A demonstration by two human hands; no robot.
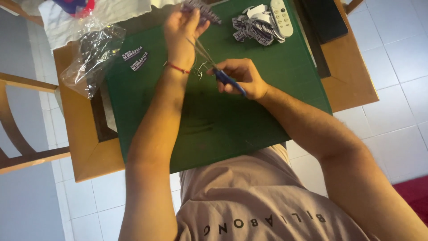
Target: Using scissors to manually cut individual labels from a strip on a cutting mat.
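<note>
Right hand (243, 80): closing its grip around the blue handles of the scissors (213, 62), nearest the body.
Scissors axis: slim metal blades are running up and left from that grip toward the sticker strip (201, 11).
Left hand (180, 27): sitting farther out, fingers pinching the strip's near end; a red thread is circling the wrist.
Strip: thin glossy printed sheet, dark and white, lying just beyond the blade tips.
Bench (89, 147): wooden, carrying a matte green cutting mat (214, 129).
Far edge: cut stickers (256, 27) are piling beside a white remote (281, 17); a crinkled clear bag (91, 56) is resting left.
</note>
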